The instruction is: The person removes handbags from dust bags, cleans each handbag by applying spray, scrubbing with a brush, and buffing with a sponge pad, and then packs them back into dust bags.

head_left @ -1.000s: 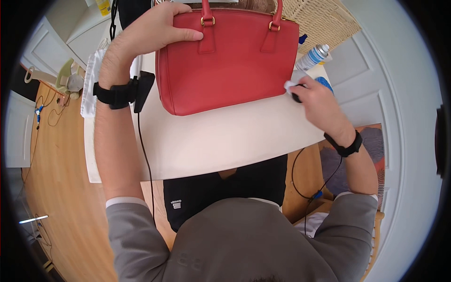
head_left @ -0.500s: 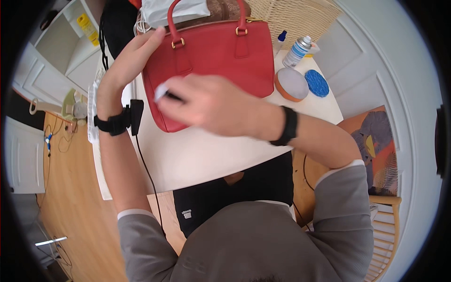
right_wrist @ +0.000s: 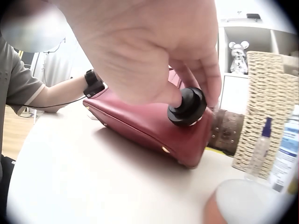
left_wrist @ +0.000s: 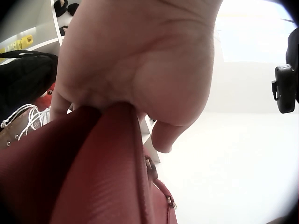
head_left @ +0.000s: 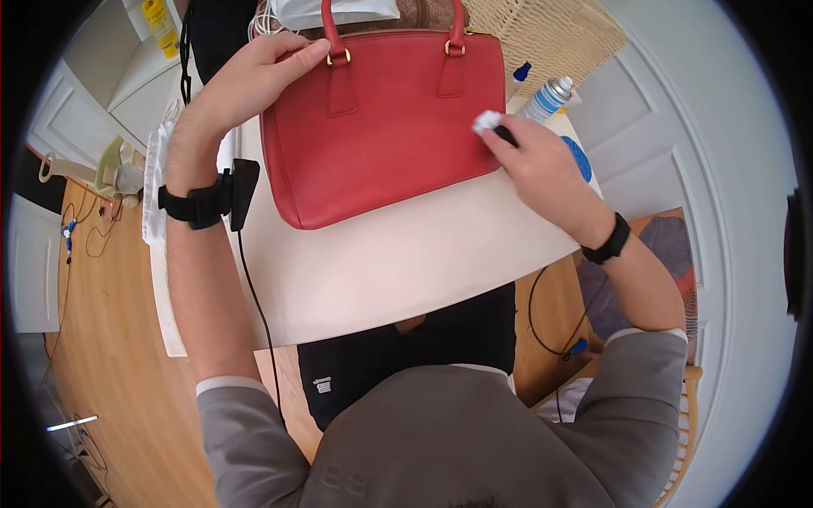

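A red handbag [head_left: 389, 135] stands on the white table with its two handles up and its front facing me. My left hand [head_left: 250, 80] grips its top left corner, thumb [left_wrist: 164, 136] on the front beside a handle base and fingers over the top edge. At the bag's right end, my right hand [head_left: 546, 165] pinches a small tool with a round black handle [right_wrist: 188, 108] and a white, soft-looking tip [head_left: 486, 123]. The tip overlaps the bag's front near its right side edge in the head view. My hand hides part of the handle.
Right of the bag stand a spray can [head_left: 546, 99], a blue-capped bottle [right_wrist: 261, 144] and a round pad with a whitish top and orange side [right_wrist: 245, 200]. A blue disc [head_left: 577, 158] lies nearby. A woven basket [head_left: 550, 38] and a brown bag [right_wrist: 225, 132] are behind. The table [head_left: 381, 296] curves in front.
My right hand swept with the tool from the bag's right end to its left side, and is now back at the right. My left hand stays on the top left corner.
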Tool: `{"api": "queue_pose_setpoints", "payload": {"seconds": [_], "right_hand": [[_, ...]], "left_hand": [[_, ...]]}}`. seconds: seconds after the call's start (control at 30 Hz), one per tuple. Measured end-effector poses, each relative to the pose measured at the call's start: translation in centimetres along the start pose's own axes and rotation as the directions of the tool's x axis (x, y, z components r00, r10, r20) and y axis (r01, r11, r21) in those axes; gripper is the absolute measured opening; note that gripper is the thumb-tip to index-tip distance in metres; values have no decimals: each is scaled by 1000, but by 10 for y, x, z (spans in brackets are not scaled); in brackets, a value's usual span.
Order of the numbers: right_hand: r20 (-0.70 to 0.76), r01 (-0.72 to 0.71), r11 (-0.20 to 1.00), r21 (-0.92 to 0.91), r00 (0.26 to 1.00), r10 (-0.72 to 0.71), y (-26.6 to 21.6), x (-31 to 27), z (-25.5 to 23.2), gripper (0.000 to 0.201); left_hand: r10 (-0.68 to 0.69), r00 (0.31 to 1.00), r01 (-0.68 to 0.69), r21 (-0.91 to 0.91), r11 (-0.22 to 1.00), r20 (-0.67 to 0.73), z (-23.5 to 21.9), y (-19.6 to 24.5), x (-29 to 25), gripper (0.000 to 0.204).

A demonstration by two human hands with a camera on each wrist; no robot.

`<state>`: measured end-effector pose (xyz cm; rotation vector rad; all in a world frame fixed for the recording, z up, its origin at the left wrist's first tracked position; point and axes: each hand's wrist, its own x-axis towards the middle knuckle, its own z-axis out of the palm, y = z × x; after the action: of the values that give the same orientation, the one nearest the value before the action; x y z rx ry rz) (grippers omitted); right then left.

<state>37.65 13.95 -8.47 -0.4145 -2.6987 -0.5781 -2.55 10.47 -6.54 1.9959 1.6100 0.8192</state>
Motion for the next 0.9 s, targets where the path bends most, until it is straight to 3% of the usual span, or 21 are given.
{"api": "queue_pose_setpoints", "payload": {"seconds": [0.1, 0.2, 0.23, 0.3, 0.37, 0.47, 0.5, 0.6, 0.63, 0.77, 0.8, 0.83, 0.9], "right_hand": [[159, -175, 984, 16, 973, 170, 8, -12, -17, 32], [97, -239, 963, 125, 969, 228, -4, 13, -32, 31], [88, -242, 962, 122, 969, 233, -10, 26, -32, 31], [-206, 43, 988, 148, 978, -12, -26, 57, -27, 30], [-312, 196, 974, 115, 938, -152, -52, 87, -14, 30], [-462, 310, 947, 83, 854, -239, -89, 124, 6, 36], [-476, 317, 947, 51, 841, -256, -98, 135, 15, 35], [-375, 282, 959, -16, 888, -267, -103, 145, 32, 29], [-372, 281, 960, -16, 889, -266, -98, 142, 33, 29], [-306, 158, 987, -43, 938, -163, -56, 108, 28, 34], [-290, 103, 986, -128, 947, -136, -43, 96, 26, 21], [-198, 50, 983, -174, 977, -84, -30, 81, 22, 25], [-207, -10, 986, -169, 978, -26, -9, 54, 17, 30]], "left_hand": [[-30, 999, 27, -143, 989, -19, 0, 0, 1, 52], [-31, 999, 37, -165, 986, 39, 0, 9, -2, 57], [-52, 998, 41, -221, 974, -45, 4, 12, -6, 65], [-67, 990, 32, -264, 964, -127, 5, 14, -8, 73], [-85, 996, 78, -305, 949, -11, -2, 9, -7, 71], [-69, 992, 34, -313, 949, -103, 1, -7, -4, 72], [-73, 997, 55, -334, 941, -39, -2, 6, -8, 73], [-58, 998, 42, -340, 939, -36, -2, 9, -8, 83], [-104, 990, 65, -330, 942, -100, 1, -1, -6, 82], [-68, 996, 44, -350, 936, -56, 0, 4, -7, 78], [-59, 996, 37, -313, 949, -60, -1, 18, -11, 76], [-50, 997, 31, -277, 960, -62, 1, 24, -13, 74], [-53, 998, 39, -273, 961, -46, 1, 14, -10, 72]]}}
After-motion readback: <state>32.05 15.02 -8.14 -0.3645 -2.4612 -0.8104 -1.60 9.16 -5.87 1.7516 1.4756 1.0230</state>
